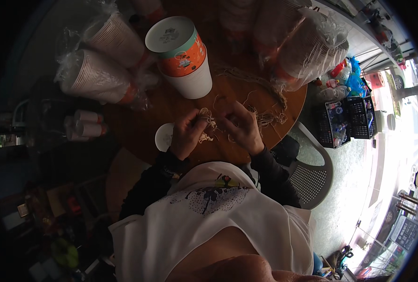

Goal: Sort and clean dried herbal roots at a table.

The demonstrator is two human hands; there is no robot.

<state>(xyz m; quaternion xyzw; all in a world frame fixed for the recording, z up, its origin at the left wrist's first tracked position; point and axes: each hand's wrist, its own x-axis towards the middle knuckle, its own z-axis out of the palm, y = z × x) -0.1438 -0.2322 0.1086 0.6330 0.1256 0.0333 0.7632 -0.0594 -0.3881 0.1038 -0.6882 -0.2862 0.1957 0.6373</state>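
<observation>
White shirt (213,216) below, left hand (189,134) pinches pale strands (208,116)

Pale-tan stringy bunch (208,114), prob. twine, tangled, btwn hands (189,136).

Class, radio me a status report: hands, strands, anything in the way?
Left hand pinching pale strands. Right hand close by, grip unclear. Loose strands on tabletop to the right. White cup beside left hand, apparently not blocking.

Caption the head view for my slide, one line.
Over a round brown wooden table, the left hand pinches a bundle of pale stringy strands, the right hand close beside it.
</observation>
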